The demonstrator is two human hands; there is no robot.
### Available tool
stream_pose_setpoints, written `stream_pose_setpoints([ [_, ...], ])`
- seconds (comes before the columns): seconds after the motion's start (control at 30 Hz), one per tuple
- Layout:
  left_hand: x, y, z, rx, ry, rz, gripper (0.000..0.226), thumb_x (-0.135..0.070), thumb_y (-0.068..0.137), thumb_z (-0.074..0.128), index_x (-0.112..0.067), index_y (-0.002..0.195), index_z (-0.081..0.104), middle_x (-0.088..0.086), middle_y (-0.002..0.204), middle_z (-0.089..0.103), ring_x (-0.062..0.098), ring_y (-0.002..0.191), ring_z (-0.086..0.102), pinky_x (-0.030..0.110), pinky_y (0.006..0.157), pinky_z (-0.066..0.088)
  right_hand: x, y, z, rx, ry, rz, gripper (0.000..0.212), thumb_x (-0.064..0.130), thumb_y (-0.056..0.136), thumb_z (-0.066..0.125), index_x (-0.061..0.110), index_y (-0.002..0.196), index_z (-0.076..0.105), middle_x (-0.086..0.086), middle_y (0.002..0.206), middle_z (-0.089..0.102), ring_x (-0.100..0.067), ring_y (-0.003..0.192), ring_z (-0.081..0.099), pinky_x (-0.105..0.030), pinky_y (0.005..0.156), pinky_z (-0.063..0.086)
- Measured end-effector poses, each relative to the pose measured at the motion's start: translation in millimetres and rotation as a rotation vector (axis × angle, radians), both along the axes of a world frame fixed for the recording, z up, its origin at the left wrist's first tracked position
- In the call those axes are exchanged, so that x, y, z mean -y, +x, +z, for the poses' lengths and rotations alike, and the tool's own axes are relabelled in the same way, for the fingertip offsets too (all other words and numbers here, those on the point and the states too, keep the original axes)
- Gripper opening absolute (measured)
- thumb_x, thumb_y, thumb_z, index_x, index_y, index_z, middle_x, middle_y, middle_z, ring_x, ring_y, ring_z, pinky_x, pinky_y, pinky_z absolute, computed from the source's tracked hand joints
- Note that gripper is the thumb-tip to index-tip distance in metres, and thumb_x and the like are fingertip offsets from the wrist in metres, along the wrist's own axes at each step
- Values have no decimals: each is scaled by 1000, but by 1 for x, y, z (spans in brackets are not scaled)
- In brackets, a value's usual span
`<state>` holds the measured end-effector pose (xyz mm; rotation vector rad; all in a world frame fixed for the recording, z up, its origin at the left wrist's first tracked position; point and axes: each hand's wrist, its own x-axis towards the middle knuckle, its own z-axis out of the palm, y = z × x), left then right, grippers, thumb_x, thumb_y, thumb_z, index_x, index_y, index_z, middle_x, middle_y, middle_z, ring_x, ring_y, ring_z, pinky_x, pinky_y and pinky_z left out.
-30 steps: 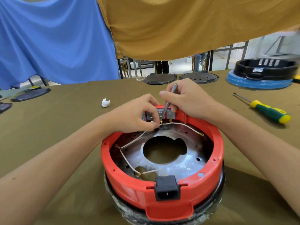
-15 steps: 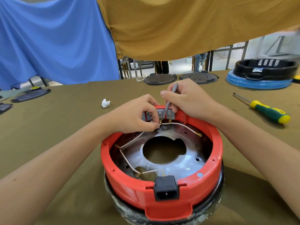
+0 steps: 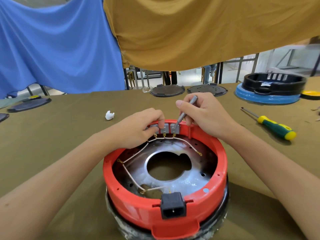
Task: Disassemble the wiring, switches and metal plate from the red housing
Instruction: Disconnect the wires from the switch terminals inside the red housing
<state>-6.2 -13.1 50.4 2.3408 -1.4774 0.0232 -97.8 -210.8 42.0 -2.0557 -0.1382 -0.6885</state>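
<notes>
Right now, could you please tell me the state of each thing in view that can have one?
left hand: pinching the grey switches at the red housing's far rim.
right hand: gripping a thin grey tool, tip on the switches.
white wiring: attached to the switches.
metal plate: seated inside the housing.
black socket: mounted in the near wall.
green-yellow screwdriver: lying unused on the table.

No readable text, label, brand or number shows on anything here.
</notes>
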Motion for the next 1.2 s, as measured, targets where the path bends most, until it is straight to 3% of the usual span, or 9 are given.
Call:
stream_pose_setpoints([
  [0.13, -5, 1, 13, 41, 129, 52, 18, -18, 95, 59, -35, 96, 51, -7, 101, 53, 13, 98, 56, 38, 92, 45, 0, -3, 1, -11, -44, 1, 33, 25, 100, 58, 3, 77, 65, -1, 52, 62, -8, 48, 51, -23, 52, 44],
  [0.2, -5, 0, 18, 17, 97, 41, 19, -22, 91, 64, -36, 97, 52, -9, 106, 50, 12, 108, 57, 34, 96, 45, -2, -3, 1, -16, -104, -2, 33, 27, 99, 58, 6, 75, 65, -2, 54, 64, -10, 49, 52, -29, 55, 45],
  [0.27, 0, -4, 16, 8, 32, 9, 20, -25, 86, 69, -32, 99, 57, -8, 112, 48, 12, 112, 55, 33, 99, 43, -3, -5, 1, -12, -143, -7, 32, 28, 99, 59, 9, 74, 64, -1, 54, 64, -8, 49, 53, -26, 55, 45],
  [0.4, 9, -9, 2, 76, -30, -39, 24, -25, 80, 78, -23, 96, 60, -5, 112, 49, 15, 102, 55, 36, 94, 45, -4, -6, 0, -27, -195, -2, 30, 27, 98, 61, 9, 74, 65, -1, 56, 66, -3, 49, 52, -16, 55, 42],
  [0.5, 8, -6, -2, 99, -96, -11, 14, -25, 79, 80, -24, 83, 67, -6, 118, 54, 9, 105, 55, 32, 96, 44, -4, -5, 0, -28, -241, 5, 27, 27, 96, 63, 14, 73, 67, 1, 56, 66, -1, 49, 52, -12, 54, 39],
  [0.73, 10, -6, -3, 129, 31, -28, 8, -32, 84, 75, -25, 81, 79, -13, 114, 51, -1, 84, 53, 33, 89, 47, -4, -5, 0, -31, -302, 20, 24, 35, 95, 64, 23, 75, 69, 7, 58, 68, -2, 53, 57, -11, 55, 40],
  [0.9, 12, -5, -2, 106, 39, -42, 8, -30, 86, 74, -24, 81, 77, -10, 112, 47, 2, 86, 54, 34, 89, 47, -4, -1, 1, -64, -286, 20, 25, 33, 94, 65, 19, 74, 68, 5, 57, 68, -2, 49, 53, -12, 52, 39],
  [1.07, 12, -4, -2, 96, 60, -43, 7, -29, 86, 74, -24, 82, 77, -7, 116, 50, 7, 90, 56, 34, 89, 47, -5, 4, 3, -139, -273, 28, 28, 32, 94, 68, 13, 74, 68, 1, 57, 66, -4, 51, 52, -24, 58, 42],
  [1.2, 11, -5, -1, 70, 54, -43, 7, -28, 86, 74, -25, 80, 76, -7, 118, 50, 0, 87, 54, 36, 91, 47, -5, 2, 1, -79, -205, 9, 30, 30, 96, 65, 8, 74, 67, -3, 58, 66, -4, 51, 51, -24, 60, 43],
])
